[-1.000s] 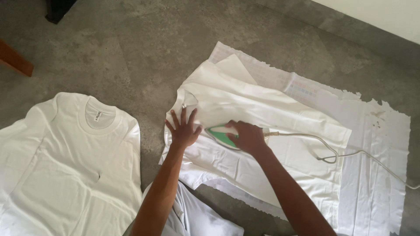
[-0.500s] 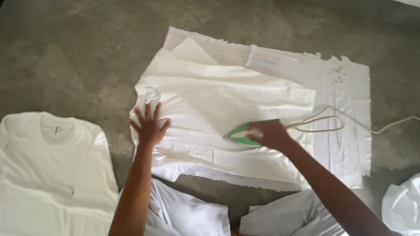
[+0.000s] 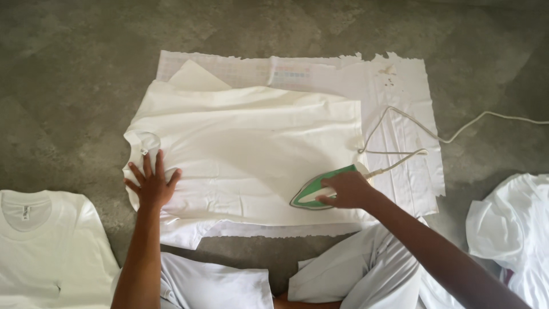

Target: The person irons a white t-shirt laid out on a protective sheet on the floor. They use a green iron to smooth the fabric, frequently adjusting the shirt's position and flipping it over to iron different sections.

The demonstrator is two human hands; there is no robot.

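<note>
step: ironing white t-shirt [image 3: 251,154] on floor | right hand [image 3: 346,190] closed on green iron [image 3: 320,189] | left hand [image 3: 151,183] open, flat by collar | next: likely a steady pass over the cloth

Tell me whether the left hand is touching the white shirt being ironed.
Touching. The head view shows the left hand pressed flat, fingers spread, on the white shirt near its collar.

Green-white iron [image 3: 320,191] flat on spread cream shirt [image 3: 246,154].

Place: a plain home room, or a small laundry spot; which one is unclear.
Floor [image 3: 86,68]: bare grey concrete.
Signs: white cloth [image 3: 400,97] spread flat, electric iron [image 3: 320,191], T-shirt [image 3: 46,246] laid out alongside.
</note>
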